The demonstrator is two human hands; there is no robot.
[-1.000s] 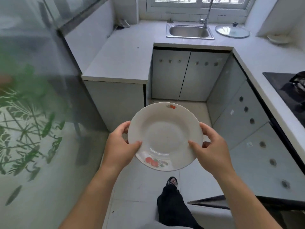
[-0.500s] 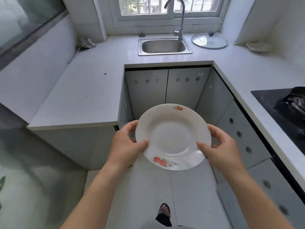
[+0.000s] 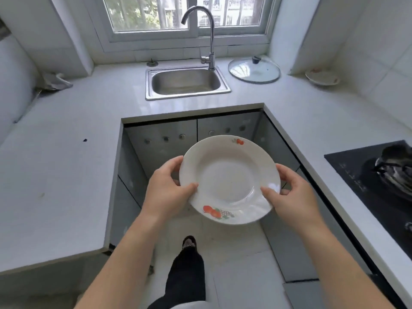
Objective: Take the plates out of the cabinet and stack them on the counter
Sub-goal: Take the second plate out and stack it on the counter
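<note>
Small home kitchen. Beyond the fingers (image 3: pixel 176 162): steel sink (image 3: pixel 186 82) with tall faucet (image 3: pixel 212 41) under a window (image 3: pixel 185 13), set in a white U-shaped desk (image 3: pixel 55 166). Glass pot lid (image 3: pixel 254 70) far right of them, black stove top (image 3: pixel 356 175) to their right. Cabinet doors (image 3: pixel 160 141) just behind them. Tiled walls (image 3: pixel 379 52).

free: left counter (image 3: pixel 55 175) | blocked: back sink (image 3: pixel 187 82), lid (image 3: pixel 254 70); right stove (image 3: pixel 374 175)

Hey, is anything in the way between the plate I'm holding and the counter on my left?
Nothing visible does. The left hand and right hand hold the plate by its rim above the floor. The counter to its left shows only a small dark speck.
</note>
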